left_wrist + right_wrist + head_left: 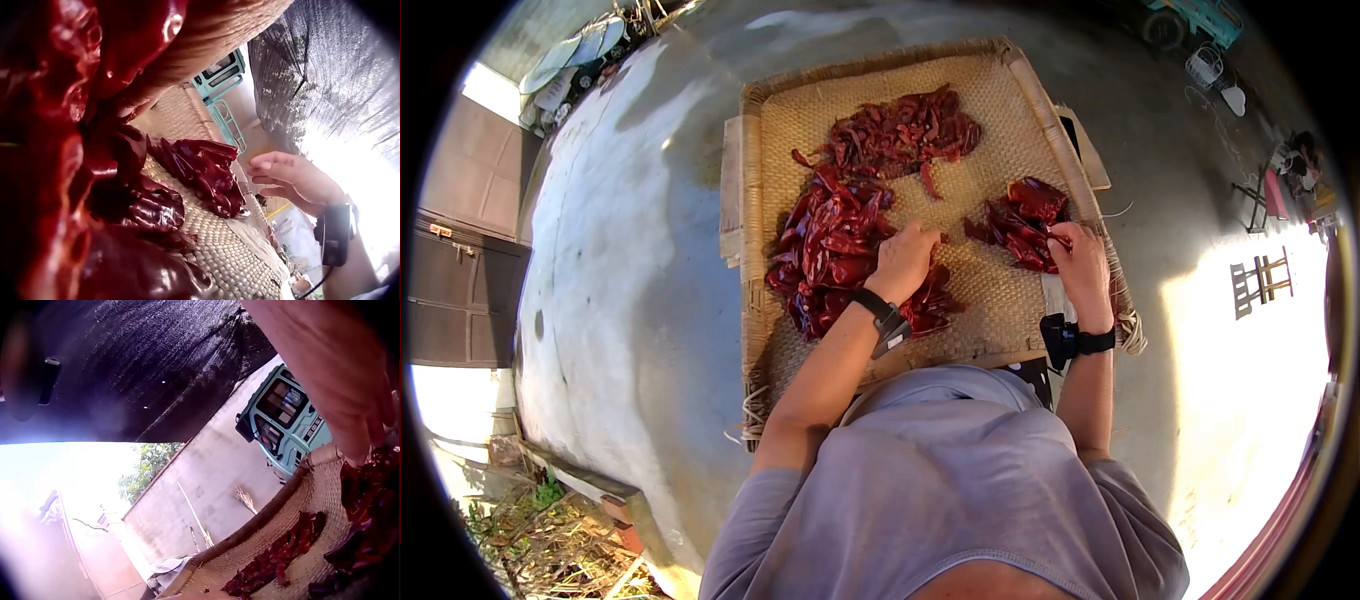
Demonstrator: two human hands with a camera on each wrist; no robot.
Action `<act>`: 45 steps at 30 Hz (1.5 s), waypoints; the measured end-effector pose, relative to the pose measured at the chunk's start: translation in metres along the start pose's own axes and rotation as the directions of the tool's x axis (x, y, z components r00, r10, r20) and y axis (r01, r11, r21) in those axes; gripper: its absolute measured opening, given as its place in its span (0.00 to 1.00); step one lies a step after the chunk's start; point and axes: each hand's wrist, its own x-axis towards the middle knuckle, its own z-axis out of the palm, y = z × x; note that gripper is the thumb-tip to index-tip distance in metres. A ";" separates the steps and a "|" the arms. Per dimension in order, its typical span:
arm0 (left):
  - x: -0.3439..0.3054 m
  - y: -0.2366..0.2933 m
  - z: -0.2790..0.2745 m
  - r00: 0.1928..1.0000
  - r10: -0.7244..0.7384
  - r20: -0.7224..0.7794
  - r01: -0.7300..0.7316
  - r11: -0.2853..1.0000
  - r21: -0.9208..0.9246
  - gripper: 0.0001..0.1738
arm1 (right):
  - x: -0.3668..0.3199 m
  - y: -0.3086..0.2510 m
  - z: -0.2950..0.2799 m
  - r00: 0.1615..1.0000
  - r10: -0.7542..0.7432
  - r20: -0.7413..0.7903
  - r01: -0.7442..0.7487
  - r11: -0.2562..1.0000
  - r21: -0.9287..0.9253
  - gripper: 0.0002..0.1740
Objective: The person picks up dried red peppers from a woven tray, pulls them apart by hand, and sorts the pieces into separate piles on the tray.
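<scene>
Glossy red peppers form a large pile (pixel 830 245) on the left of the woven tray (pixel 1000 310), with a smaller pile (pixel 1040 205) at the right and darker, shrivelled pieces (pixel 900 130) at the far side. My left hand (pixel 905 262) reaches down at the large pile's right edge; its fingertips are hidden, and whether it grips a pepper is unclear. Over the small pile's near right edge is my right hand (pixel 1083 272). The left wrist view shows this right hand (pixel 300 181) with loosely bent, parted fingers and nothing visible between them, beside the small pile (pixel 209 175).
The tray's raised rim (pixel 750 200) surrounds the piles. My body is against its near side. Beyond lie a concrete floor (pixel 630 200), a teal vehicle (pixel 1200 20) at the far right and a small stool (pixel 1270 275) to the right. A broom (pixel 245 499) leans on a wall.
</scene>
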 end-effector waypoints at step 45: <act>-0.054 -0.016 0.008 0.990 -0.101 -0.102 0.103 0.995 0.015 0.28 | -0.011 -0.056 0.136 0.850 -0.422 0.316 0.368 0.904 0.216 0.15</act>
